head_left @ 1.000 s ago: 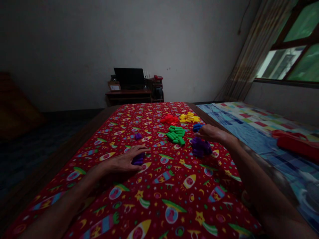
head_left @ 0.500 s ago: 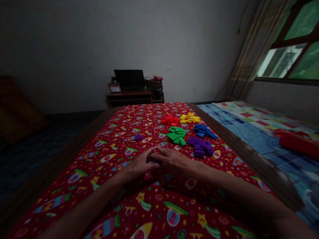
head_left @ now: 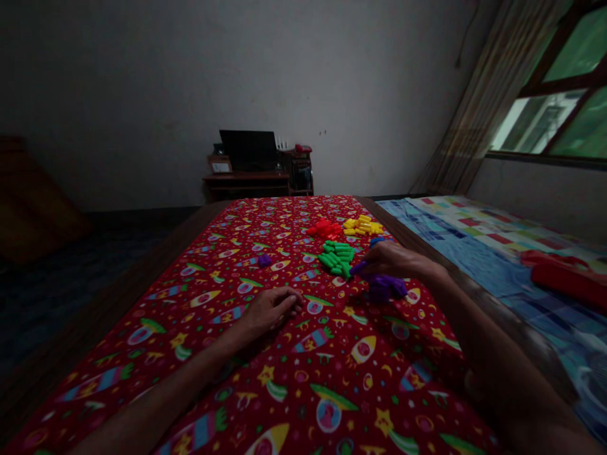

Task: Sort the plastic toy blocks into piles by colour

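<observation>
My right hand [head_left: 391, 259] reaches over the purple pile [head_left: 386, 287], fingers closed on a purple piece whose tip shows at its fingertips. It hides most of the blue pile [head_left: 377, 240]. My left hand [head_left: 270, 309] rests palm down on the red patterned cloth [head_left: 284, 366], fingers loosely curled, with nothing visible in it. Sorted heaps of small plastic pieces lie ahead: green [head_left: 336, 258], red [head_left: 323, 228], yellow [head_left: 363, 224]. One lone purple piece [head_left: 264, 260] lies to the left of the green pile.
The cloth covers a wooden table with dark edges [head_left: 156, 259]. A checked blue bedspread [head_left: 478, 240] with a red object [head_left: 566, 281] lies to the right. A desk with a dark monitor [head_left: 248, 150] stands at the far wall. Window and curtain at right.
My right hand took the purple pieces from my left hand at the table's middle and carried them right to the purple pile. My left hand stayed put, now without them.
</observation>
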### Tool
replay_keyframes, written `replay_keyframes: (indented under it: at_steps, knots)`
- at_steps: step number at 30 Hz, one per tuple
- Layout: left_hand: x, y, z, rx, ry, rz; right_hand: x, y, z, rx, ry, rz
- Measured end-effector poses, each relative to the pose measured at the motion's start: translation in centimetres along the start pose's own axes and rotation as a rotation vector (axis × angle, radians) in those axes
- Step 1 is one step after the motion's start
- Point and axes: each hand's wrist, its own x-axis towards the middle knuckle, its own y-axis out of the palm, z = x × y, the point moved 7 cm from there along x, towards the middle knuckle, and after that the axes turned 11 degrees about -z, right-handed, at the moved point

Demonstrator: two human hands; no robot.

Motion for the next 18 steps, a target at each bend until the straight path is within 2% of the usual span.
replay_keyframes:
  at_steps: [4, 8, 11, 15, 18]
  knots:
    - [0.1, 0.0, 0.1, 0.013, 0.000, 0.002, -1.1, -2.0, -4.5, -0.061, 0.138, 0.094]
    - [0.1, 0.0, -0.2, 0.038, 0.017, 0.004, -1.9, -1.9, -5.8, 0.029, 0.263, 0.137]
    - [0.0, 0.0, -0.3, 0.050, 0.025, 0.006, -2.3, -2.5, -6.1, 0.079, 0.332, 0.096]
    - [0.1, -0.1, -0.2, 0.060, 0.032, -0.002, -2.4, -3.4, -7.4, 0.057, 0.405, -0.026]
    - [0.1, -0.1, 0.0, 0.060, 0.034, 0.000, -2.0, -2.7, -8.7, -0.010, 0.419, -0.046]
